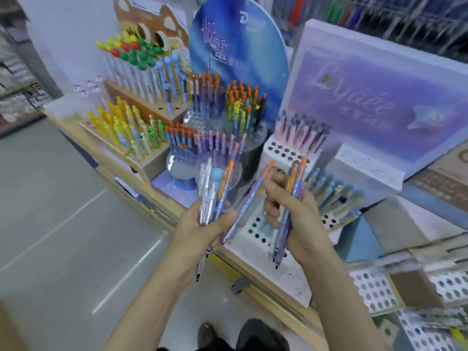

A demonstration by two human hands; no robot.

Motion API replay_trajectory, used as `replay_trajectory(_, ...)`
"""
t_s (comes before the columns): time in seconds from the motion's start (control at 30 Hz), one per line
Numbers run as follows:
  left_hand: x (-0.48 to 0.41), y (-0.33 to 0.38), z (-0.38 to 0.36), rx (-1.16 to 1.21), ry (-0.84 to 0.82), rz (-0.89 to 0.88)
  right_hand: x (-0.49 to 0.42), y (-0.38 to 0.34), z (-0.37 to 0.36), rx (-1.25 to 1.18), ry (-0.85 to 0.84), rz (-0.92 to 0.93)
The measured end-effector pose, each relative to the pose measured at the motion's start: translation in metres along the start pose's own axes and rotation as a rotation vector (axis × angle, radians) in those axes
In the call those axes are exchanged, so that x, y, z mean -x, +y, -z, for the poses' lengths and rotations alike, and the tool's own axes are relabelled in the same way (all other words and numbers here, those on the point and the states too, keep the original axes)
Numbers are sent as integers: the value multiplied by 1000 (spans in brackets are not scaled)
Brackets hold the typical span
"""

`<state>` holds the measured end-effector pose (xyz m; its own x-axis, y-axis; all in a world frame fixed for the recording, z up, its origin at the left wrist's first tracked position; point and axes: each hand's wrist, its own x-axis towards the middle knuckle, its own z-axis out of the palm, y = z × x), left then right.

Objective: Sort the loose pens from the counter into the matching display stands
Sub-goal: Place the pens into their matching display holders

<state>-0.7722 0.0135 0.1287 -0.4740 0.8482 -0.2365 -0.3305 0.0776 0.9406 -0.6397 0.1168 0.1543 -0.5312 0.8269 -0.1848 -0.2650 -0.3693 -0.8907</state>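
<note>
Clearly, both hands clamped pens at centre frame.
Left hand [200,229] gripped the left bundle [211,196], right hand [298,219] the right bundle [282,231]; the white holed stand [255,234] behind was half hidden, blurred.

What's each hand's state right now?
Left hand: grips a bunch of pens.
Right hand: grips a second bunch of pens.
</note>
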Motion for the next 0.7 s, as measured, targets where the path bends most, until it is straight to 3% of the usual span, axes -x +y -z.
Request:
replay_trajectory(0.13,-20,13,30,20,-100,26,-21,8,-21,-114,-100,-66)
replay_trajectory(0.47,-92,24,90,-43,-257,136,-82,31,-58,-18,-30,9)
replay_trajectory(0.57,-117,32,105,-37,-202,124,-103,34,-72,55,17,42)
replay_trajectory(0.7,-150,39,122,-200,12,-16,-121,34,-85,202,231,149)
